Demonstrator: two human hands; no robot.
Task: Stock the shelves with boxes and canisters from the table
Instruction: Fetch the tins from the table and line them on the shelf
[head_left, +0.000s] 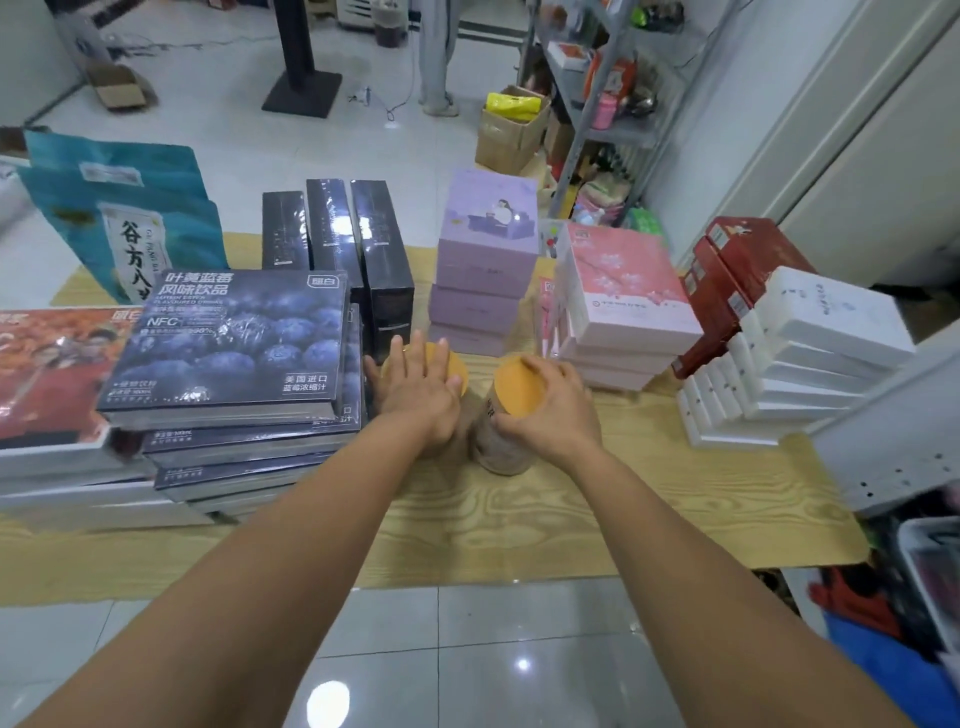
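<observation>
Tabletop (519, 519) around the left hand (421, 395) and right hand (550, 410) is showing pale wood grain, matt; floor tiles (467, 649) nearer than both hands are shining glossy. Blueberry boxes (234, 343) left of the left hand and black boxes (332, 228) beyond it are glinting in clear film, while purple boxes (488, 244) beyond the hands are looking like matt card. Canister (501, 447) under the right hand is showing cloudy plastic with a matt orange lid (517, 389).
</observation>
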